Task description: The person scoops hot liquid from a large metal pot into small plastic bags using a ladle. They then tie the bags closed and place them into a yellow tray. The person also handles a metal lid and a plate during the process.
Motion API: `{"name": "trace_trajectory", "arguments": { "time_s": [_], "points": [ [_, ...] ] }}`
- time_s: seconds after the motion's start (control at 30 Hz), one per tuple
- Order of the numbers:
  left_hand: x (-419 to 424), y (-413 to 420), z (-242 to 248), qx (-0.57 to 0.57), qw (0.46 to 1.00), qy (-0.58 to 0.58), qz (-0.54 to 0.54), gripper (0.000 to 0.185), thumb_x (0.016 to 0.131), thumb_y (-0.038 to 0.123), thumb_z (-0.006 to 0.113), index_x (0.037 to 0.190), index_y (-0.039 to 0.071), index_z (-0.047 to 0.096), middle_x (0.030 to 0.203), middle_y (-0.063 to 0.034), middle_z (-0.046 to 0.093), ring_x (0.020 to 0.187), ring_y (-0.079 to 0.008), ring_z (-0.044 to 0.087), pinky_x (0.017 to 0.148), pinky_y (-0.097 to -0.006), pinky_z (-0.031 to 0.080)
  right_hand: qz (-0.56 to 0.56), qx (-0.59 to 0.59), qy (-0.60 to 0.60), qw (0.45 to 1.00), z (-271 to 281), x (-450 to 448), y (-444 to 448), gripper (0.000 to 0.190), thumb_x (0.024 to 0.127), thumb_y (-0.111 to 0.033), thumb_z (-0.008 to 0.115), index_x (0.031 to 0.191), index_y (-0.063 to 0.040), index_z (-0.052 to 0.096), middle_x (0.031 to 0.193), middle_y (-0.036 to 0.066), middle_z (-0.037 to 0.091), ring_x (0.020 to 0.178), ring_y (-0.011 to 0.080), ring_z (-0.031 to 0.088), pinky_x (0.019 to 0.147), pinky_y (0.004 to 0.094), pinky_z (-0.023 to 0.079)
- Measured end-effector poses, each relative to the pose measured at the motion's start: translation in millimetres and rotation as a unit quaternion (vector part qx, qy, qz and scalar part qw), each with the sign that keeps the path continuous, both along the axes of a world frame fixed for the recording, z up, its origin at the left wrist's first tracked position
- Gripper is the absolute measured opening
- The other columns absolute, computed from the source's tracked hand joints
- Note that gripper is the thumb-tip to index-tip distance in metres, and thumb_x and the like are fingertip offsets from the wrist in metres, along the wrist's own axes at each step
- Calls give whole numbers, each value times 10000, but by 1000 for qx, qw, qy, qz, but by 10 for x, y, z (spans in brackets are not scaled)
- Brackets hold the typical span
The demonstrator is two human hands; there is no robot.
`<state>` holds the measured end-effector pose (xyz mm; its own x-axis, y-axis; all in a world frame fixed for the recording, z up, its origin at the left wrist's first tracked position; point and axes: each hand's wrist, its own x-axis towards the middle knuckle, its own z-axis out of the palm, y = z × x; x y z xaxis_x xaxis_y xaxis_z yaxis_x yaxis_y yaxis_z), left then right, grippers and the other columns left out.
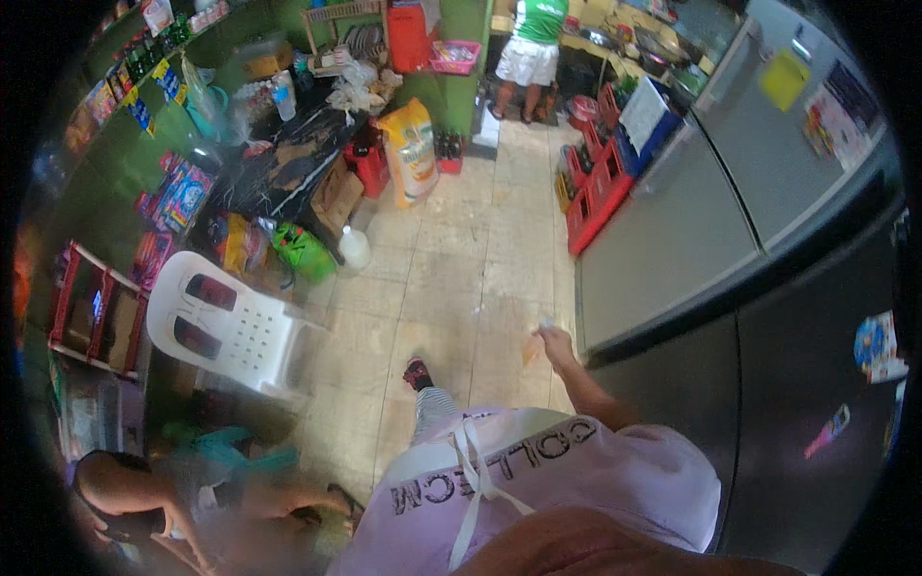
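Note:
My right hand (556, 347) is stretched forward over the tiled floor (446, 288), beside the lower part of a grey refrigerator (666, 230). Its fingers are closed around the top of a small clear plastic bag (531, 351) that looks orange inside. The bag hangs below the fingers, and blur hides what it contains. My left hand is out of view. One of my feet, in a dark sandal (415, 373), is on the tiles ahead.
At left are a white plastic chair (266, 345), a plastic jug (354, 247), a green bag (302, 250) and a black marble-patterned table (288, 162). Ahead are a sack (409, 155), red crates (599, 191) and a person (531, 47). Another person (130, 489) is lower left.

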<state>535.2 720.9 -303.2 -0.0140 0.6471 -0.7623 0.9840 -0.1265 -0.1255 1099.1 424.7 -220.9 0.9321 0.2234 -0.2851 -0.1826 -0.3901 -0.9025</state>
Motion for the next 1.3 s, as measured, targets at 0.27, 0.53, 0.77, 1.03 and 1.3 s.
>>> {"name": "trace_trajectory", "arguments": {
  "time_s": [0.27, 0.53, 0.77, 1.03, 1.3],
  "points": [
    [1208, 1752, -559, 29, 990, -128, -46, 635, 924, 546, 553, 1345, 71, 544, 1356, -220, 549, 1305, -397, 468, 1108, -485, 340, 59, -303, -91, 947, -741, 1274, -415, 305, 919, -266, 524, 963, -68, 752, 881, 133, 705, 823, 226, 643, 763, 377, 486],
    [4613, 3816, -72, 183, 882, -429, -66, 397, 835, 349, 728, 1165, 137, 664, 1266, -185, 601, 1211, -360, 523, 1037, -466, 405, -198, -140, 111, 964, -807, 2523, 143, 395, 981, -398, 496, 1025, -84, 731, 790, 86, 631, 722, 223, 599, 683, 392, 487],
    [5923, 4060, -317, 98, 948, -301, -28, 455, 849, 428, 701, 1229, 185, 637, 1354, -166, 539, 1300, -356, 452, 1085, -491, 367, -72, -171, 197, 963, -1150, 3976, 890, 361, 955, -381, 545, 985, -80, 742, 898, 87, 694, 825, 242, 637, 760, 399, 497],
    [5985, 3748, -421, -52, 977, -179, 103, 554, 834, 539, 674, 1295, 237, 615, 1408, -145, 501, 1340, -369, 422, 1104, -510, 355, 323, -333, 1, 886, -789, 6454, 2431, 367, 947, -410, 563, 977, -97, 751, 811, 60, 680, 786, 271, 645, 738, 441, 500],
    [6681, 4626, -373, -194, 968, -106, -120, 490, 893, 577, 564, 1038, 141, 735, 1032, -115, 696, 991, -317, 664, 885, -450, 520, 105, -157, 125, 974, -593, 7880, 4507, 456, 932, -547, 568, 997, -128, 737, 757, -28, 539, 597, 106, 488, 508, 277, 405]
  ]
}}
